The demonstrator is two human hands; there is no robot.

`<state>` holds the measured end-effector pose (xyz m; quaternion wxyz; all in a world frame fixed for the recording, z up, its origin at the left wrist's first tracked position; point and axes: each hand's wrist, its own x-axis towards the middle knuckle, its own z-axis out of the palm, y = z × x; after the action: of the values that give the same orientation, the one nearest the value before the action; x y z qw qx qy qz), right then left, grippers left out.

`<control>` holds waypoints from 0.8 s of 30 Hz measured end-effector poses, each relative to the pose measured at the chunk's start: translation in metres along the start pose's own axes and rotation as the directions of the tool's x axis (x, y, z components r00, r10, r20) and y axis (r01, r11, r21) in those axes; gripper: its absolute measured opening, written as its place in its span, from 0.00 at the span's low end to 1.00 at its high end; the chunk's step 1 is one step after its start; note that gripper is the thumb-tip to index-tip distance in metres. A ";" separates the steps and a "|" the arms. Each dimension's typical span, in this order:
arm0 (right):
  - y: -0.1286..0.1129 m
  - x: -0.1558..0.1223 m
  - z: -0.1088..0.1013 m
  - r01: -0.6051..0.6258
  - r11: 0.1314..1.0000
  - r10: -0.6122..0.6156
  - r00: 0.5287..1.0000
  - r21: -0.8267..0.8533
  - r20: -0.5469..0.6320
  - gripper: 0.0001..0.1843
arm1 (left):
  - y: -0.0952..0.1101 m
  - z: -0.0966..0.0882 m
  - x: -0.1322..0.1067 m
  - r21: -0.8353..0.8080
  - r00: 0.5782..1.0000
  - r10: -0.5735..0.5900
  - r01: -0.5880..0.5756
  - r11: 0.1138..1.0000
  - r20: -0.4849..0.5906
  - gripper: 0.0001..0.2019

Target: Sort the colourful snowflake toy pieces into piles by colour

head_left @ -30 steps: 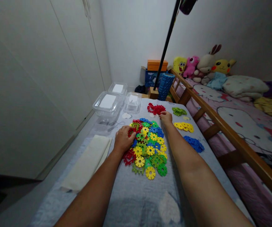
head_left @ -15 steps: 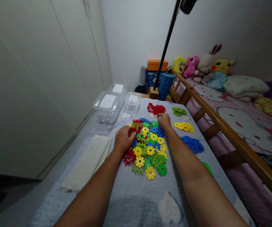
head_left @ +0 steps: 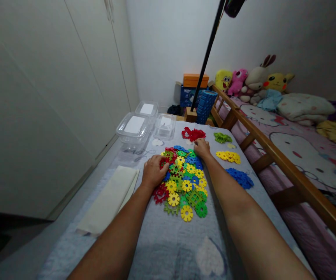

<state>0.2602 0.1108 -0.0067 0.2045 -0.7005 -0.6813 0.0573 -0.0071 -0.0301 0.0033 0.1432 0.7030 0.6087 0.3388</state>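
Observation:
A mixed pile of red, yellow, green and blue plastic gear pieces (head_left: 183, 181) lies on a grey-blue quilt (head_left: 170, 245). My left hand (head_left: 153, 171) rests on the pile's left edge, fingers curled over red and green pieces. My right hand (head_left: 202, 148) sits at the pile's far edge, fingers bent down onto the pieces. What they hold is hidden. Beyond lie sorted heaps: red (head_left: 193, 134), green (head_left: 222, 137), yellow (head_left: 229, 156) and blue (head_left: 240, 177).
Clear lidded plastic boxes (head_left: 133, 128) stand at the far left of the quilt, a folded cream cloth (head_left: 109, 200) lies at the left. A wooden bed rail (head_left: 275, 157) runs along the right, with plush toys (head_left: 252, 79) beyond. A black pole (head_left: 207, 58) rises behind.
My right hand has drawn back from the red heap to the mixed pile's far edge. My left hand has stayed on the pile's left side.

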 end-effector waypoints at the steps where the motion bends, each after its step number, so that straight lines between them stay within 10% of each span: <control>1: 0.000 0.001 0.000 -0.001 1.000 0.001 1.000 -0.002 0.004 0.19 | 0.000 0.000 0.000 0.002 1.000 -0.001 0.001 1.000 -0.002 0.11; 16: 0.001 0.007 -0.011 0.000 0.976 0.008 0.999 0.218 -0.035 0.19 | 0.005 -0.004 0.000 0.012 1.000 -0.023 0.023 1.000 0.013 0.10; 24: 0.005 -0.032 -0.021 -0.124 0.793 0.142 0.990 0.597 0.017 0.13 | 0.005 -0.004 -0.001 0.000 1.000 -0.015 0.015 1.000 0.006 0.10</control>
<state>0.2701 0.0749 0.0044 0.4194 -0.6474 -0.5750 0.2725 -0.0057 -0.0325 0.0088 0.1475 0.6995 0.6136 0.3354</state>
